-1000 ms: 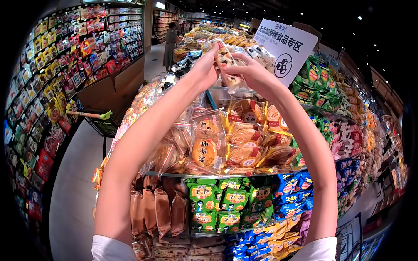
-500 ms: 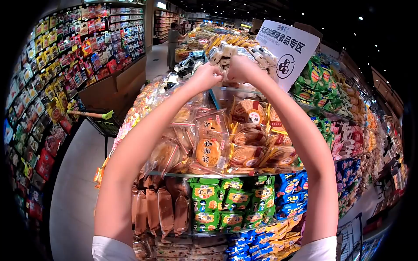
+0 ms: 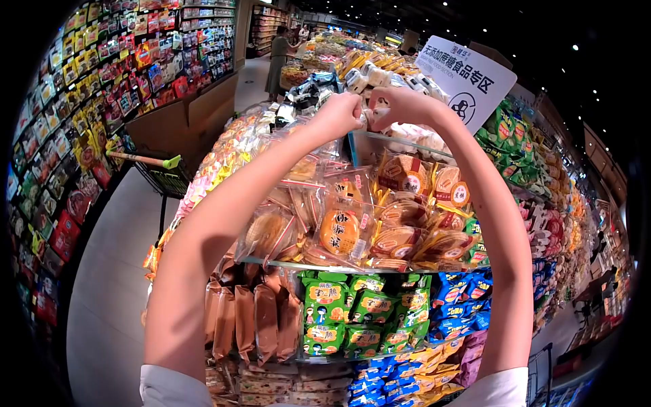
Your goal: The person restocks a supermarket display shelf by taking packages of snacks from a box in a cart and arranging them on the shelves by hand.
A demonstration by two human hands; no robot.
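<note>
White snack packets (image 3: pixel 376 76): heaped at 12 o'clock, nearest left hand (image 3: pixel 344 114) and right hand (image 3: pixel 401 108). Grip: curled on both; how tightly, around what, cannot tell. Press lightly, avoid crushing.

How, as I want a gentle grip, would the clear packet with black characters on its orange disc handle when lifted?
The packet probably flexes at its edges, where it wrinkles. Its glare suggests a smooth surface that could slip. It looks flat, so seems unlikely to roll.
</note>
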